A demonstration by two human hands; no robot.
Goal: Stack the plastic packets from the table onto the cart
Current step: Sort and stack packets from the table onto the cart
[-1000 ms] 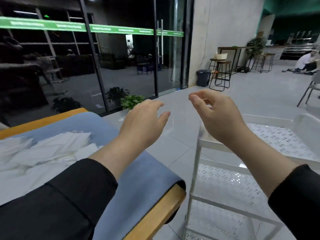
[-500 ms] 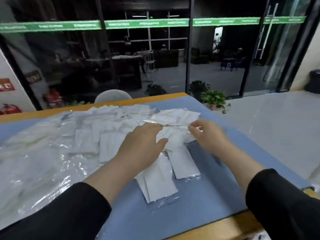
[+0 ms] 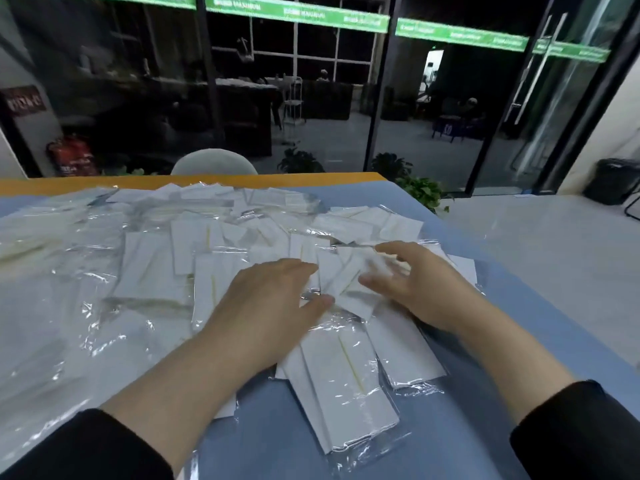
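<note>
The plastic packets [image 3: 214, 258], clear sleeves with white folded sheets inside, lie in a loose overlapping heap on the desk [image 3: 519, 306], spreading out ahead of both hands and far off to the left of the left hand. A few packets [image 3: 349, 386] lie nearer the person, between and below the two wrists, partly fanned over one another.

The left hand [image 3: 266, 306] lies palm down on the heap, fingers fairly straight and together, thumb stretched out toward the right hand; it presses on the packets and grips nothing. The right hand [image 3: 419, 285] rests just beside it, fingers spread and slightly bent over one small packet [image 3: 353, 289] that sits between the two hands. The fingertips there are blurred, so whether they pinch that packet or only touch it cannot be told. Both forearms end in black sleeves [image 3: 581, 434].

The desk is covered in blue with a yellow-orange far edge. Beyond the hands stand a pale chair back [image 3: 214, 162] and dark glass walls with a green strip [image 3: 298, 13]; to the right of the right hand, potted plants [image 3: 426, 192] and a dark bin [image 3: 613, 180] stand on the pale floor.
</note>
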